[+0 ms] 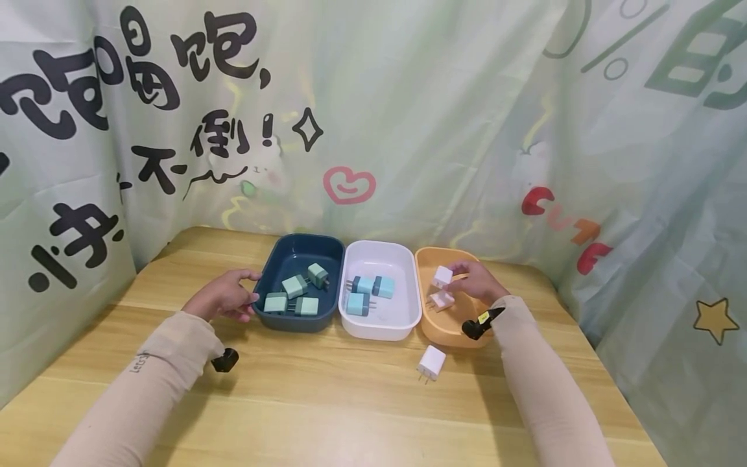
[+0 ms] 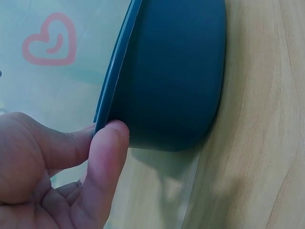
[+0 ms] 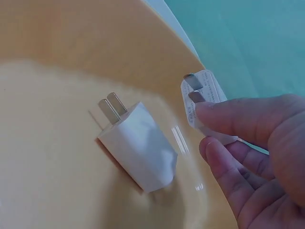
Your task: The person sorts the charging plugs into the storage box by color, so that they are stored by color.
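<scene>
My left hand (image 1: 230, 296) pinches the rim of a dark blue plastic bin (image 2: 176, 71) between thumb and finger, at its near left side. Several green plug chargers (image 1: 294, 286) lie inside that bin. Over the orange bin (image 1: 452, 334), my right hand (image 1: 480, 283) holds a white plug charger (image 3: 205, 88) between thumb and fingers, its prongs showing beside the thumb. A second white charger (image 3: 140, 148) lies on the floor of the orange bin. Another white charger (image 1: 432, 362) rests on the table in front, prongs toward me.
Between the other two bins stands a white bin (image 1: 379, 331) with three blue chargers (image 1: 358, 303) in it. All three bins sit side by side on the wooden table (image 1: 327, 402). A printed curtain (image 1: 408, 130) hangs behind and along the sides.
</scene>
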Available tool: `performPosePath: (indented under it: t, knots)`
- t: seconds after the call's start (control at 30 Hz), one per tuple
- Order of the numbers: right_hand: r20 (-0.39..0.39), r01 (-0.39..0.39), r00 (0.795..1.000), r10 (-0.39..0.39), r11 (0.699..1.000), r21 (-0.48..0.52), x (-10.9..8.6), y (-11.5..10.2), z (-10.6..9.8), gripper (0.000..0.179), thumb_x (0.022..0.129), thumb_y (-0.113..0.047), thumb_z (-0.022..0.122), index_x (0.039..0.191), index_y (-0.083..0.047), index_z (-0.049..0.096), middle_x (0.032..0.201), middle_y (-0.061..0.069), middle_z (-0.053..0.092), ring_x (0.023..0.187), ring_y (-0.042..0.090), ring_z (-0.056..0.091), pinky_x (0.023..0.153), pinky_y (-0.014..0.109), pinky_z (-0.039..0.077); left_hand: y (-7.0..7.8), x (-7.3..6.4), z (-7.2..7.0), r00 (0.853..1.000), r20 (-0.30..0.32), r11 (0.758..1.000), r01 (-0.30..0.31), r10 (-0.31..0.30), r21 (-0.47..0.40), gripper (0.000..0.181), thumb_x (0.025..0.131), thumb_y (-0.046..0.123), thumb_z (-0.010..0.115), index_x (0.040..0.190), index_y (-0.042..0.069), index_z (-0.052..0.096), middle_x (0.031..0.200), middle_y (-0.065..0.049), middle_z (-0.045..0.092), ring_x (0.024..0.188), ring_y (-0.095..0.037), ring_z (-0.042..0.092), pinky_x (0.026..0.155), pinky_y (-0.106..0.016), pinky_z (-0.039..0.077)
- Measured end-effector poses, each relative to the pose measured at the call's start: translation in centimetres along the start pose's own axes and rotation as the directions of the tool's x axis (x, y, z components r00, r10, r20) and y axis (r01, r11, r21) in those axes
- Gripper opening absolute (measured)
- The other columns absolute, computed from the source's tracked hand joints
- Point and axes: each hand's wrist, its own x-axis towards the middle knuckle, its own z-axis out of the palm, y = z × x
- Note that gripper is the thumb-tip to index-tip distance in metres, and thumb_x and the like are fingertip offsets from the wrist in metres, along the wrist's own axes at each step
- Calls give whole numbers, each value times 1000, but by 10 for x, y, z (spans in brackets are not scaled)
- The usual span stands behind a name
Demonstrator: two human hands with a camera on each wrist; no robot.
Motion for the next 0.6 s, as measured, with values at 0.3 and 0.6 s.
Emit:
performPosePath:
  t: [0.3, 0.6]
  knots:
    - [3, 19, 1000, -19, 1000, 16, -6, 0, -4, 50, 86, -4, 69, 128, 13, 48, 127, 32, 50, 116, 45, 49, 97, 50, 44, 0, 0, 1, 1000, 2, 1000, -7, 7, -4, 58, 96, -6, 50, 149, 0, 26, 90, -20, 54, 66, -20, 60, 60, -34, 58]
    - [26, 103, 994, -103, 995, 10, -25, -6, -9, 45, 91, -6, 64, 129, 13, 47, 126, 32, 50, 114, 44, 52, 93, 45, 50, -1, 1, -1, 1000, 9, 1000, -18, 18, -1, 59, 96, -6, 49, 149, 0, 25, 88, -19, 55, 66, -20, 61, 60, -33, 58]
